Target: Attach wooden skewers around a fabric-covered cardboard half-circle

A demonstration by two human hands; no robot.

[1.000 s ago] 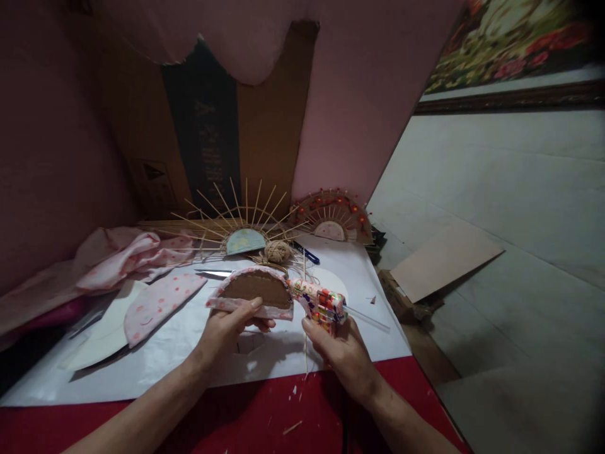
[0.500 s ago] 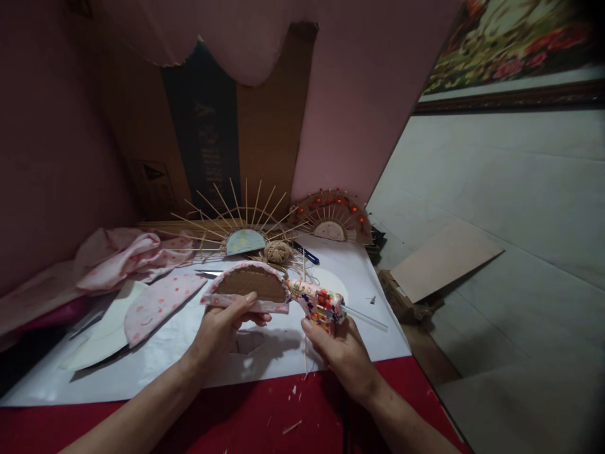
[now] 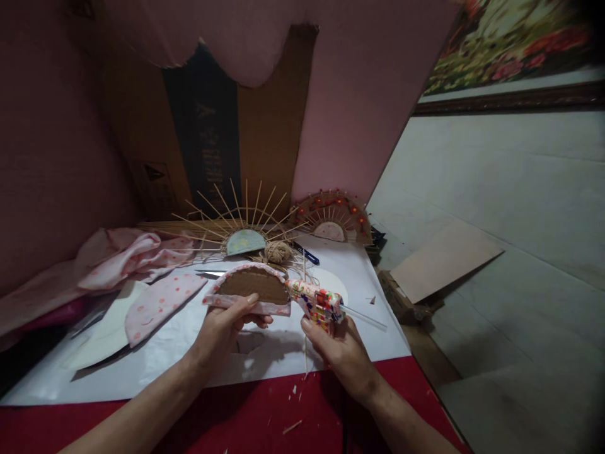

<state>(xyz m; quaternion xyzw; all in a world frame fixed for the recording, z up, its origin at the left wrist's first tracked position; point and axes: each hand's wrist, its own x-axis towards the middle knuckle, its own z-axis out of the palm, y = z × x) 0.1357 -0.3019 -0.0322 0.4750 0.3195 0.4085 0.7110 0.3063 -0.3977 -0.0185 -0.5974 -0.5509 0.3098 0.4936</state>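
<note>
My left hand (image 3: 231, 325) grips a half-round piece of brown cardboard (image 3: 253, 285) by its straight lower edge, thumb on top. Pink dotted fabric is folded over the rim of this cardboard. In my right hand (image 3: 347, 356) is a hot glue gun (image 3: 319, 299) with a colourful pattern, a clear glue stick jutting from its back. Its nozzle points left and meets the right end of the fabric-edged cardboard; whether glue is coming out is too small to tell. Left of my hands lies another half-round covered in pink dotted fabric (image 3: 163, 302), partly over a pale half-round sheet (image 3: 106, 334).
Behind my hands, a twine ball (image 3: 278, 252) sits by a blue half-round with radiating sticks (image 3: 246, 241). A decorated cardboard fan (image 3: 329, 217) leans farther right. Crumpled pink fabric (image 3: 132, 249) lies left. Scraps dot the red cloth (image 3: 265, 416). Cardboard (image 3: 447, 261) stands beyond the table's right edge.
The half-round cardboard in my left hand has shifted very slightly to the right against the glue gun's nozzle. My right hand and the glue gun stay almost where they were.
</note>
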